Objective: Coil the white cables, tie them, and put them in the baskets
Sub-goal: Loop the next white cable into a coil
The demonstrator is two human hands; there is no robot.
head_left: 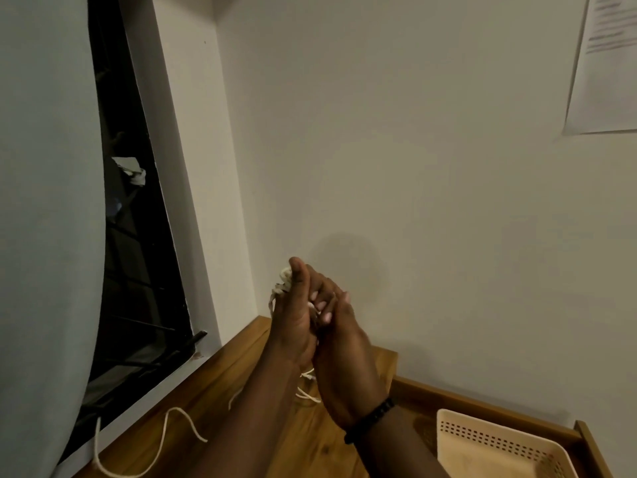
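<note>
Both hands are raised together above the wooden table (220, 401), in front of the wall. My left hand (296, 315) is closed around a small bundle of white cable (283, 281) that shows above and left of its thumb. My right hand (348, 353), with a black bracelet at the wrist, presses against the left and pinches the cable; most of the bundle is hidden between the palms. A loose length of the white cable (179, 426) trails down from the hands and snakes over the table to the left. A beige perforated basket (496, 446) stands at the lower right.
A dark window with bars (138, 270) sits left of the table, partly covered by a pale curtain (44, 201). A sheet of paper (606, 63) hangs on the wall at the upper right. The table has a raised wooden rim (482, 398) behind the basket.
</note>
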